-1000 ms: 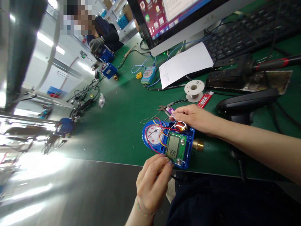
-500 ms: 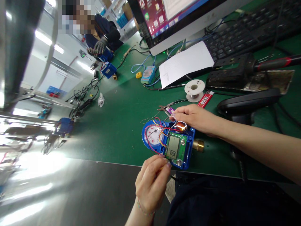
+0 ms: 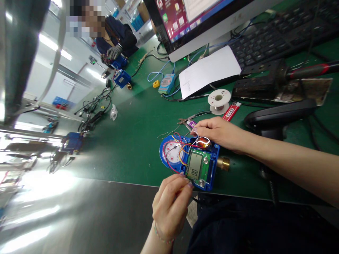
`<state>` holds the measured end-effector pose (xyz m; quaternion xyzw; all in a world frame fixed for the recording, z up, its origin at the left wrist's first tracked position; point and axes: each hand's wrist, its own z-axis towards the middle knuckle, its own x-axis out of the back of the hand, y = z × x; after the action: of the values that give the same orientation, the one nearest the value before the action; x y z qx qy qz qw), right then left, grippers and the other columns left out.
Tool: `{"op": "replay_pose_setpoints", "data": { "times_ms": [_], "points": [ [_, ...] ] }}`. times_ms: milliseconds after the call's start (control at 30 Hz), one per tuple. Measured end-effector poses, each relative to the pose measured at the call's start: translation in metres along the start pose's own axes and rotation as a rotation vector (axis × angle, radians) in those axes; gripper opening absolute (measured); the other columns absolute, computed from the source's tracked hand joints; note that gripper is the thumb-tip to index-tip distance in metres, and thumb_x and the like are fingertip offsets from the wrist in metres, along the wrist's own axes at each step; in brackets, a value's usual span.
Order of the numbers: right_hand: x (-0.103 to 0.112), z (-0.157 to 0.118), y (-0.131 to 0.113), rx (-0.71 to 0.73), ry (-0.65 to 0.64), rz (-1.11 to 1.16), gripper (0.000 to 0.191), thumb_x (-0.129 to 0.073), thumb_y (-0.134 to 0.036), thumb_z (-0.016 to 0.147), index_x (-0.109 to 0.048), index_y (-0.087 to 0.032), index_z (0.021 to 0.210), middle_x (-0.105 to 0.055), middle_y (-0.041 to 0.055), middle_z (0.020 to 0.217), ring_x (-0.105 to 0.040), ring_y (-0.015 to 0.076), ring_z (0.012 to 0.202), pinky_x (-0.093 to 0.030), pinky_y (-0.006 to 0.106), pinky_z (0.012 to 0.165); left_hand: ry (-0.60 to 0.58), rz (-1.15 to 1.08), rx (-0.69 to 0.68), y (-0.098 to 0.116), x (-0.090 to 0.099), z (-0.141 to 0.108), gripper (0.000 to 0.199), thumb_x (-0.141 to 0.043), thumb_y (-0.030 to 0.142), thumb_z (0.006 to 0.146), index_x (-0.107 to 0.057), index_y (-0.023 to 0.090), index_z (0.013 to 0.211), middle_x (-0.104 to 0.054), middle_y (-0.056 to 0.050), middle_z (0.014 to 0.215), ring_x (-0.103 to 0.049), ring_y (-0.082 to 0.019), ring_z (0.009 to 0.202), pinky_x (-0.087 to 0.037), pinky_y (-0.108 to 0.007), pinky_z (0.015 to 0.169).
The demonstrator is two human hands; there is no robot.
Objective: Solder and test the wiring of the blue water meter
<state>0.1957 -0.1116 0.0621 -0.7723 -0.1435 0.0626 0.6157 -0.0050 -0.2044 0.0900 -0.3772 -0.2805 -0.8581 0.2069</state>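
Observation:
A blue water meter (image 3: pixel 162 161) lies open near the front edge of the green bench. It has a round white dial (image 3: pixel 173 152), a green circuit board with a small display (image 3: pixel 195 165), loose coloured wires and a brass threaded end (image 3: pixel 224 164). My right hand (image 3: pixel 221 134) is closed against its far side, fingertips by a white wire and a shiny amber part (image 3: pixel 203 142). At the near edge, by the board's corner, the thumb and finger of my left hand (image 3: pixel 171 203) pinch together. Something yellow-orange shows between those fingers, too small to name.
Beyond the meter lie pliers (image 3: pixel 185 122), a solder spool (image 3: pixel 219 100) and a red pack (image 3: pixel 232 111). A black scanner (image 3: pixel 278 114), a soldering iron stand (image 3: pixel 261 83), paper (image 3: pixel 210 72), keyboard (image 3: pixel 265 38) and monitor (image 3: pixel 212 31) stand farther right. A co-worker's gloved hands (image 3: pixel 113 53) touch another blue meter.
My two hands and the meter stay practically where they were. In the background, the co-worker's gloved hands have shifted slightly.

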Motion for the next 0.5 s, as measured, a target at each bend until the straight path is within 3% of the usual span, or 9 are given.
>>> {"op": "replay_pose_setpoints", "data": {
  "times_ms": [333, 500],
  "points": [
    [0.0009, 0.0000, 0.0000, 0.001, -0.014, 0.025, 0.026, -0.047, -0.037, 0.081, -0.059, -0.015, 0.073, -0.049, -0.0014, 0.059, -0.037, 0.0084, 0.051, -0.021, 0.024, 0.047, -0.040, -0.017, -0.017, -0.0007, 0.0000, 0.0016, 0.021, -0.055, -0.009, 0.072, -0.062, 0.004, 0.086, -0.059, -0.009, 0.089, -0.056, -0.018, 0.092, -0.052, -0.030, 0.071],
    [0.0002, 0.0012, 0.0008, -0.038, 0.008, 0.074, 0.027, -0.048, -0.036, 0.080, -0.060, -0.013, 0.077, -0.050, -0.0011, 0.060, -0.038, 0.0084, 0.052, -0.023, 0.023, 0.048, 0.003, -0.057, -0.026, -0.0060, -0.0037, -0.0001, 0.024, -0.054, -0.011, 0.071, -0.062, 0.005, 0.088, -0.058, -0.008, 0.089, -0.055, -0.018, 0.092, -0.051, -0.031, 0.072]
  ]
}}
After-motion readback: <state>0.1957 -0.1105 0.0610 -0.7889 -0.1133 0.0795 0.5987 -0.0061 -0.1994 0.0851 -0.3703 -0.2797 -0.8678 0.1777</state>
